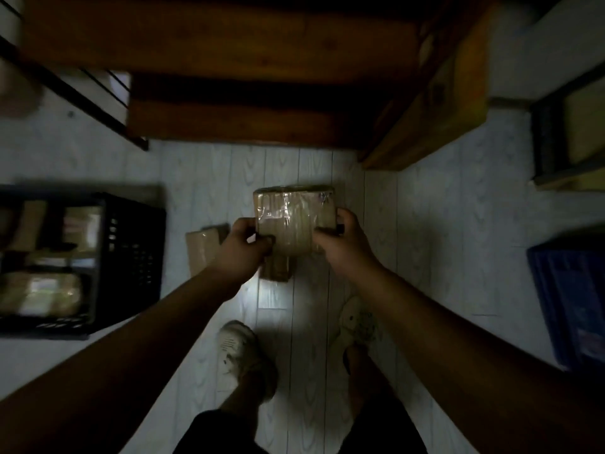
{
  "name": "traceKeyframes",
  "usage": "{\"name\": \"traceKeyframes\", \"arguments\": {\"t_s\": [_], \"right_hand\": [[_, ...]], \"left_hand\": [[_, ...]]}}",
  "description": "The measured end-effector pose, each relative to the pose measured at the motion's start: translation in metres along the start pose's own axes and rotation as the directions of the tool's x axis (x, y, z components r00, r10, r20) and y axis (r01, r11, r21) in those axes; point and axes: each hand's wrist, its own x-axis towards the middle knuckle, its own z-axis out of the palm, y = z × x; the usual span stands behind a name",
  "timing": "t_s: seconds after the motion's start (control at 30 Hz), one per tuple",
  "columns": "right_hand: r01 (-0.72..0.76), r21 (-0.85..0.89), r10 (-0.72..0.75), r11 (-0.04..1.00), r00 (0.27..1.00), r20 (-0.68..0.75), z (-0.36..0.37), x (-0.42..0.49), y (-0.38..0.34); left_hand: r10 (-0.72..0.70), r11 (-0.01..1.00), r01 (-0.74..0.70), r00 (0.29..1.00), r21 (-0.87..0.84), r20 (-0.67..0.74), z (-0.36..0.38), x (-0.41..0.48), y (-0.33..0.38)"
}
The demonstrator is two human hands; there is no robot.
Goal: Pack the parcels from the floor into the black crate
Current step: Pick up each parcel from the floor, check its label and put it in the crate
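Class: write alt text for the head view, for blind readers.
The left hand and right hand hold a taped parcel by its sides over the floor. A second parcel lies under it, a third parcel beside it; the black crate at left holds more.

Dark wooden stairs (229,122) ahead, black metal railing (82,96) at left, blue crate (573,299) at right, dark-framed box (553,139) beyond it

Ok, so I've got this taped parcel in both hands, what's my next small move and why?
Probably carry the parcel leftward toward the black crate. Your left hand and right hand hold its two sides, and the crate sits open on your left with parcels inside.
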Motion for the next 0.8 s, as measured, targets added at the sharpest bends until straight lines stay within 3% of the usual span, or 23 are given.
{"name": "traceKeyframes", "arguments": {"t_s": [0.17,0.37,0.53,0.7,0.8], "right_hand": [[0.175,0.045,-0.172,0.984,0.983,-0.072,0.017,-0.129,-0.094],[0.401,-0.020,-0.402,0.916,0.912,-0.085,0.020,-0.253,-0.166],[0.501,0.035,-0.494,0.865,0.861,-0.123,0.023,-0.315,-0.196],[0.637,0.000,-0.633,0.771,0.767,-0.105,0.042,-0.379,-0.209],[0.704,-0.011,-0.703,0.710,0.708,-0.072,0.065,-0.414,-0.217]], "left_hand": [[0.187,0.981,-0.187,0.982,0.047,0.002,-0.068,-0.122,0.076],[0.431,0.892,-0.429,0.902,0.143,0.016,-0.113,-0.246,0.138],[0.498,0.867,-0.498,0.865,0.013,-0.053,-0.132,-0.313,0.153],[0.561,0.815,-0.579,0.798,-0.023,-0.219,-0.152,-0.390,0.156],[0.576,0.803,-0.596,0.788,-0.033,-0.218,-0.183,-0.435,0.159]]}}
